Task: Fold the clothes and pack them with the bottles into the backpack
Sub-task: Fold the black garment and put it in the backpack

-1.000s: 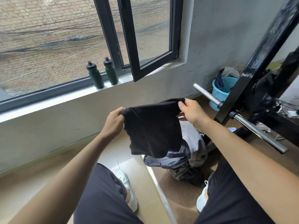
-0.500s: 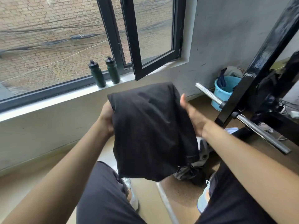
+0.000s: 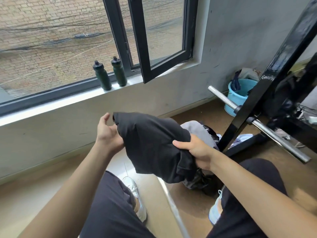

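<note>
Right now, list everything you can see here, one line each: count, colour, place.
garment: one, black, held up in front of the backpack
bottles: two, dark green, upright side by side on the windowsill
backpack: one, grey and black, on the floor behind the garment
bucket: one, light blue, on the floor by the wall, cloth inside
bar: one, chrome, crossing the frame at right
frame: one, black, slanting, at right
window sash: one, black, swung open above the sill
shoes: two, white, on the floor
left hand: one, open, at the garment's left edge
right hand: one, gripping the garment's lower right
</note>
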Motion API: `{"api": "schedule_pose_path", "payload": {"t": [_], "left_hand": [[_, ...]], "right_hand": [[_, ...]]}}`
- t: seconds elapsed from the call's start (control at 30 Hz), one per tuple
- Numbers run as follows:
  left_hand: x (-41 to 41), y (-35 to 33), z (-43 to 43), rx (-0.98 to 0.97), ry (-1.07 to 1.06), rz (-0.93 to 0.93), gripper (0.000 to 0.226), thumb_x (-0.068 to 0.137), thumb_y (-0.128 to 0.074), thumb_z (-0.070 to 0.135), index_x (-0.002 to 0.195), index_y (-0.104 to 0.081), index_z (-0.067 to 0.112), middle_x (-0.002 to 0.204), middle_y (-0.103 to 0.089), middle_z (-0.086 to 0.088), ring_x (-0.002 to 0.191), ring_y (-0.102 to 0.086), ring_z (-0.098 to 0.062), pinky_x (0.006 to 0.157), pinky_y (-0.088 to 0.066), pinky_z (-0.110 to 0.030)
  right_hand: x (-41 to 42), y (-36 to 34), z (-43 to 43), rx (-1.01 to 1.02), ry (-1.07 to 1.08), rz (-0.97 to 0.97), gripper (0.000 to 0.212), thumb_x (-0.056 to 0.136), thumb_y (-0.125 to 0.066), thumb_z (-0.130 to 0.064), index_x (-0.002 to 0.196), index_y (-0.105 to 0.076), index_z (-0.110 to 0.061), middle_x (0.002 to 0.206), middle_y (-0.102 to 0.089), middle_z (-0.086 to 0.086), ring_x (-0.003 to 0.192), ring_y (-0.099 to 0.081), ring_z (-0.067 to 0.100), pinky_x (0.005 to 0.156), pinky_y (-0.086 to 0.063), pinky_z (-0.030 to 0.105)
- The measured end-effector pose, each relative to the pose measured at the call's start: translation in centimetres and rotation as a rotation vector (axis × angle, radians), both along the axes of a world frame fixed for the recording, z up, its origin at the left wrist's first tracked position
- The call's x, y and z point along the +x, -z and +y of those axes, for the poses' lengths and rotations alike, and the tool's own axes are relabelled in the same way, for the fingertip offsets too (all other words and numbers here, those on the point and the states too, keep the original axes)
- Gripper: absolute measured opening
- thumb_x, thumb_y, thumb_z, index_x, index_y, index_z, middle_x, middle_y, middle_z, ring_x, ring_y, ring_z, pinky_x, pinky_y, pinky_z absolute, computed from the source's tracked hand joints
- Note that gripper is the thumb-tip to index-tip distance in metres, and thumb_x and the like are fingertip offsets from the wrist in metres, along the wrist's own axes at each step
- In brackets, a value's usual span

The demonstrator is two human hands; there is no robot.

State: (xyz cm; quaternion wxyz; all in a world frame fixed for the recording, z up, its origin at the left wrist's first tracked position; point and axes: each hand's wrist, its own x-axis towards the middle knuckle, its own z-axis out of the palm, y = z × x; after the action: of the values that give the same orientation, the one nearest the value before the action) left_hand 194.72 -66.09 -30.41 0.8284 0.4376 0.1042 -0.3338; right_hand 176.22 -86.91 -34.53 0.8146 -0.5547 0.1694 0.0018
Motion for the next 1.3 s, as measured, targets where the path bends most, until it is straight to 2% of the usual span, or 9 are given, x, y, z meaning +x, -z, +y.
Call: {"api": "schedule_pose_path", "payload": {"t": [0.17, 0.3, 0.5, 0.7, 0.83, 0.9, 0.97, 1.07, 1.3], "left_hand": [[-2.8, 2.8, 0.2, 0.020, 0.358, -0.154, 0.111, 0.074, -0.045, 0.094, 0.143, -0.058, 0.008, 0.144, -0.061, -0.017, 0.134, -0.057, -0.040, 0.117, -0.036, -0.055], [-3.8, 5.0, -0.7, 0.225, 0.439, -0.357, 0.076, 0.064, -0.094, 0.044, 0.123, -0.072, 0.002, 0.124, -0.072, -0.021, 0.119, -0.066, -0.040, 0.105, -0.051, -0.045], [-3.8, 5.5, -1.0, 0.619, 0.449, -0.583, 0.038, 0.069, -0.095, 0.017, 0.098, -0.078, 0.000, 0.100, -0.078, -0.020, 0.105, -0.073, -0.039, 0.092, -0.058, -0.047], [-4.1, 5.9, -1.4, 1.097, 0.166, -1.040, 0.064, 0.052, -0.091, 0.064, 0.077, -0.074, 0.008, 0.095, -0.066, -0.003, 0.099, -0.062, -0.028, 0.083, -0.058, -0.049], [-4.6, 5.6, -0.7, 0.932, 0.061, -1.166, 0.070, 0.064, -0.094, 0.052, 0.119, -0.073, 0.015, 0.150, -0.042, 0.007, 0.127, -0.036, 0.014, 0.104, -0.039, -0.014], [-4.4, 4.7, -0.4, 0.852, 0.139, -1.205, 0.053, 0.065, -0.083, 0.064, 0.100, -0.080, 0.025, 0.147, -0.050, 0.027, 0.142, -0.029, 0.008, 0.112, -0.034, -0.028], [-4.6, 3.2, -0.6, 0.593, 0.204, -1.005, 0.042, 0.068, -0.081, 0.058, 0.096, -0.081, 0.027, 0.122, -0.071, 0.021, 0.130, -0.055, -0.003, 0.105, -0.046, -0.037], [-4.6, 2.3, -1.3, 0.353, 0.234, -0.859, 0.034, 0.078, -0.084, 0.038, 0.099, -0.074, 0.015, 0.096, -0.076, -0.003, 0.091, -0.071, -0.017, 0.082, -0.056, -0.037], [-4.5, 7.8, -1.1, 0.515, 0.467, -0.826, 0.063, 0.069, -0.093, 0.017, 0.124, -0.064, 0.028, 0.117, -0.073, -0.001, 0.113, -0.069, -0.024, 0.095, -0.059, -0.041]], "right_hand": [[0.5, -0.4, -0.3, 0.102, 0.038, -0.062, 0.032, 0.100, -0.053, -0.002, 0.131, -0.060, -0.005, 0.127, -0.069, 0.010, 0.118, -0.067, 0.023, 0.092, -0.057, 0.030], [0.1, 1.6, -1.1, -0.009, 0.123, 0.000, 0.027, 0.099, -0.056, -0.002, 0.124, -0.065, -0.010, 0.120, -0.073, 0.005, 0.113, -0.069, 0.019, 0.090, -0.057, 0.029], [-0.8, 3.3, -2.1, -0.147, 0.176, 0.159, 0.015, 0.094, -0.067, -0.008, 0.106, -0.071, -0.015, 0.106, -0.077, 0.000, 0.100, -0.072, 0.014, 0.077, -0.056, 0.024], [-1.2, 4.0, -2.7, -0.368, 0.266, 0.232, 0.014, 0.084, -0.081, -0.019, 0.096, -0.075, -0.020, 0.096, -0.078, -0.007, 0.102, -0.070, 0.015, 0.084, -0.056, 0.030], [-2.1, 4.0, -2.4, -0.734, 0.413, 0.225, 0.027, 0.077, -0.086, -0.035, 0.096, -0.070, -0.023, 0.120, -0.063, -0.008, 0.119, -0.052, 0.012, 0.095, -0.048, 0.033], [-2.6, 2.7, -2.7, -0.774, 0.446, 0.115, 0.028, 0.075, -0.087, -0.034, 0.095, -0.068, -0.038, 0.135, -0.050, -0.012, 0.132, -0.038, 0.011, 0.105, -0.039, 0.032], [-2.7, 1.4, -3.1, -0.652, 0.445, -0.038, 0.036, 0.076, -0.087, -0.026, 0.102, -0.072, -0.047, 0.137, -0.057, -0.011, 0.133, -0.047, 0.013, 0.111, -0.040, 0.036], [-1.9, 0.0, -3.3, -0.280, 0.474, -0.168, 0.023, 0.085, -0.077, -0.008, 0.108, -0.075, -0.008, 0.107, -0.075, 0.006, 0.104, -0.069, 0.020, 0.098, -0.054, 0.037], [-2.8, 4.2, -3.6, -0.370, 0.261, 0.016, 0.046, 0.082, -0.080, -0.006, 0.121, -0.063, -0.024, 0.115, -0.074, -0.002, 0.111, -0.068, 0.015, 0.097, -0.054, 0.032]]}}
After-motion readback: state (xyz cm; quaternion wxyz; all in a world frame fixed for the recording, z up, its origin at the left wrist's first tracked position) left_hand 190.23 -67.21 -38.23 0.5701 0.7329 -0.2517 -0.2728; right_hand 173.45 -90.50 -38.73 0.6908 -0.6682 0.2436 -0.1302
